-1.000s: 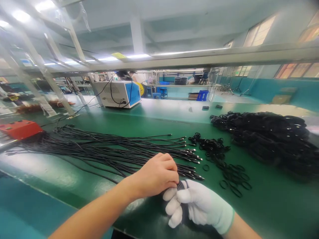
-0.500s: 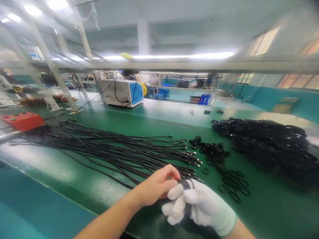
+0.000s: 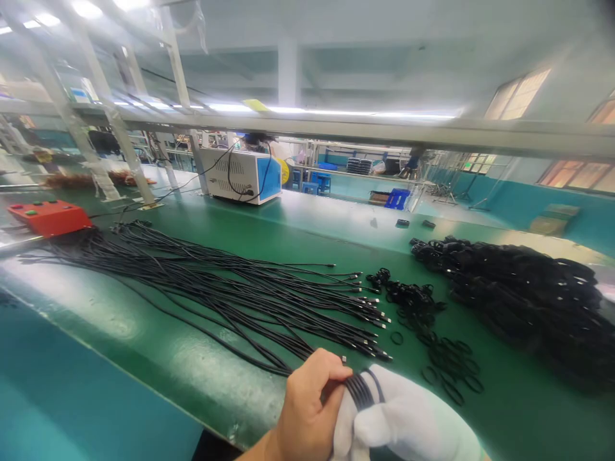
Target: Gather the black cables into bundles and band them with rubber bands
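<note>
Coiled black cable (image 3: pixel 359 390): wrapping around the fingers of the white-gloved right hand (image 3: pixel 408 410), which is clasping it over the near part of the green bench (image 3: pixel 288 234). Bare left hand (image 3: pixel 312 400): pinching the loops. Straight black cables (image 3: pixel 206 288): lying beyond, plugs facing black rings (image 3: pixel 412 298). Dark heap (image 3: pixel 519 301): sitting farther right.

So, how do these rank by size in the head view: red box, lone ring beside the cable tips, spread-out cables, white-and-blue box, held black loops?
1. Spread-out cables, by far
2. White-and-blue box
3. Red box, about as wide but lower
4. Black loops, partly hidden
5. Lone ring
</note>
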Action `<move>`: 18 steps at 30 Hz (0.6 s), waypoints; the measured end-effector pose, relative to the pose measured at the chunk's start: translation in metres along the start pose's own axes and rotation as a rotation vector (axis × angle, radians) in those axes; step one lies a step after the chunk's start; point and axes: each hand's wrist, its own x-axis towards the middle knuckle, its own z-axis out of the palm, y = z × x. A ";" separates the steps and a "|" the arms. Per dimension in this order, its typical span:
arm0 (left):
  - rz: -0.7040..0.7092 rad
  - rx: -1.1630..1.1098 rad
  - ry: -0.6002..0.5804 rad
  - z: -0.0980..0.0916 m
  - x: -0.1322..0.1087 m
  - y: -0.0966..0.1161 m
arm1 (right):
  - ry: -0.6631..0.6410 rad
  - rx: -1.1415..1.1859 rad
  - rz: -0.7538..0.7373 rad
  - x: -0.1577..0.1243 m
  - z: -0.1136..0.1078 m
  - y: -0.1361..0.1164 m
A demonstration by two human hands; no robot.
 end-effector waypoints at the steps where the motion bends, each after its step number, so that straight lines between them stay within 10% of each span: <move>1: 0.041 0.024 -0.003 0.000 0.000 0.000 | -0.005 -0.018 0.005 0.000 0.000 -0.001; 9: 0.070 0.212 -0.509 -0.021 0.023 0.030 | -0.013 -0.144 0.118 -0.007 -0.002 -0.002; 18: 0.191 0.132 -0.348 -0.016 0.025 0.027 | 0.083 -0.227 0.067 -0.011 0.022 -0.018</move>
